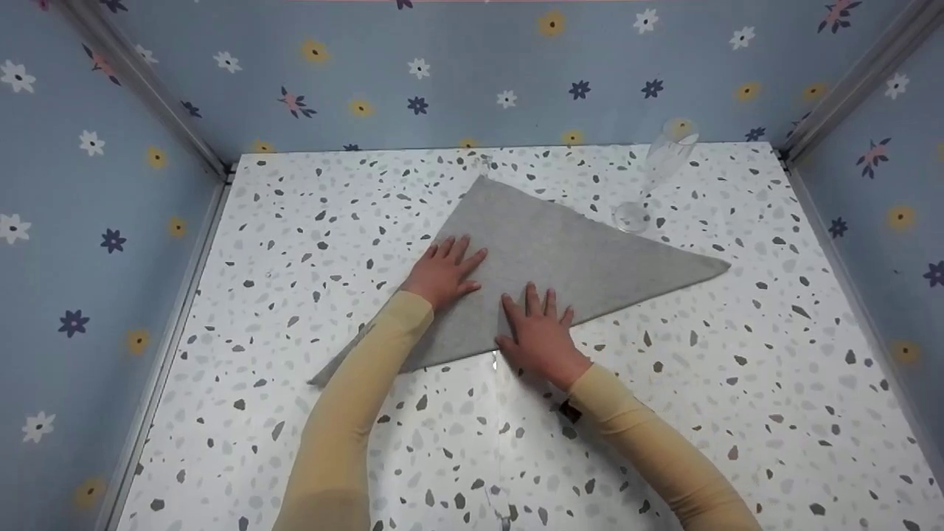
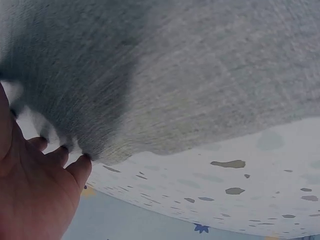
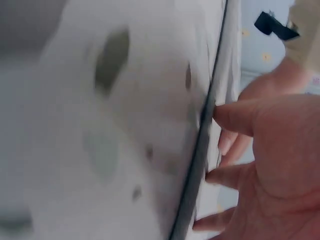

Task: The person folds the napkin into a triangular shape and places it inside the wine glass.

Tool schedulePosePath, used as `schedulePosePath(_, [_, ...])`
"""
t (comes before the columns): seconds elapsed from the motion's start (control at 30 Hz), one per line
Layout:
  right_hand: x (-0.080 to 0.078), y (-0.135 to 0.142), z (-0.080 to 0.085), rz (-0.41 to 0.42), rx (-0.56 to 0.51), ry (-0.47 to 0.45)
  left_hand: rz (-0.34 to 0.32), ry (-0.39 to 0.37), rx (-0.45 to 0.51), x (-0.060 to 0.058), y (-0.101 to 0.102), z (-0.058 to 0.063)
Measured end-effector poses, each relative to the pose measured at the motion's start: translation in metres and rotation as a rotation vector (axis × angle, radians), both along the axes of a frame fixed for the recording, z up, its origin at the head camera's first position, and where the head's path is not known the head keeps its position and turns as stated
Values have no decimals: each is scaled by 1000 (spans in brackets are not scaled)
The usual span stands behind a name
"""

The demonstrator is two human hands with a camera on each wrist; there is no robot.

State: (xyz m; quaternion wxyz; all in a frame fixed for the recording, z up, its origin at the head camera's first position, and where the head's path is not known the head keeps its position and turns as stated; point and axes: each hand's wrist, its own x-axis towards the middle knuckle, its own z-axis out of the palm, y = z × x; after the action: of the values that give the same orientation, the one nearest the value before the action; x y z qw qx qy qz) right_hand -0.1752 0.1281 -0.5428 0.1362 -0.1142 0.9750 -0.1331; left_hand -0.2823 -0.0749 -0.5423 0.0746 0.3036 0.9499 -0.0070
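Left hand (image 1: 445, 274) laid on grey cloth (image 1: 560, 247), fingers spread; right hand (image 1: 544, 335) rested at its near edge, fingers also spread; nothing gripped by either. Cloth laid as triangle, mid-table (image 1: 737, 413). Step judged as smoothing: best done with light, flat, outward strokes, glass (image 1: 667, 158) by far edge left unbumped. Counted: two hands, one cloth, one glass, three flowered walls (image 1: 487, 74).

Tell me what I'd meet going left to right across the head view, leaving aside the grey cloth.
Left flowered wall, person's left grip, person's right grip, clear glass, right flowered wall.
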Motion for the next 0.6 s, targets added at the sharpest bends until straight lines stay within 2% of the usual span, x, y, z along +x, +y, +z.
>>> schedulePosePath(0.17, [2, -5, -3, -19, 18, 37, -9, -11, 54, -1, -5, -4])
schedulePosePath(0.2, [2, -5, -3, -17, 15, 41, -17, 6, 68, -3, -7, -10])
schedulePosePath(0.27, [2, -4, -4, -10, 8, 42, -19, 3, 84, -3, -8, -11])
schedulePosePath(0.4, [2, 1, -5, 8, -11, 40, -21, 11, 80, 0, -8, -8])
schedulePosePath(0.43, [1, 2, -5, 11, -12, 39, -15, -2, 70, 2, -7, -2])
schedulePosePath(0.6, [-5, 10, -6, 29, -25, 28, -5, 9, 47, 4, -8, 1])
